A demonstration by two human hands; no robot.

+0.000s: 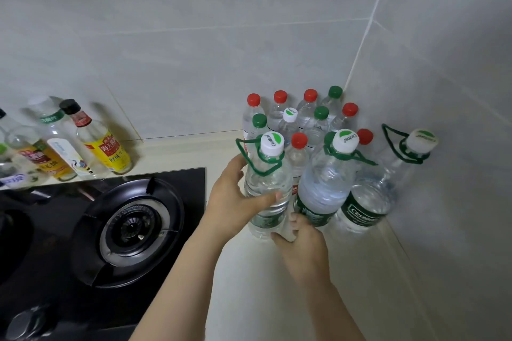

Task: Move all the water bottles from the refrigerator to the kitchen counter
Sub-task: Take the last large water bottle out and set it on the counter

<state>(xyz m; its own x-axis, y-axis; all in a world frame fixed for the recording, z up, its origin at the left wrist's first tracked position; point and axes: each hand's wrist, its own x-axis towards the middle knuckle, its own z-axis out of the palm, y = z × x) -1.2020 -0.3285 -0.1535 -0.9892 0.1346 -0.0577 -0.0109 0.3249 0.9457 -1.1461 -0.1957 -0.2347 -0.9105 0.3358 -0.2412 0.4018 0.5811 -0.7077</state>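
Note:
Several clear water bottles with red, green and white caps stand packed in the counter's back right corner. In front of them stand three large bottles with white caps and green carry handles. My left hand grips the leftmost large bottle round its middle, thumb across the front. My right hand holds the same bottle low down at its base, fingers curled against it. The bottle stands upright on the cream counter, close beside the second large bottle. A third large bottle leans by the right wall.
A black gas hob with a round burner fills the left side. Several sauce and oil bottles stand behind it along the tiled wall. Tiled walls close off the back and right.

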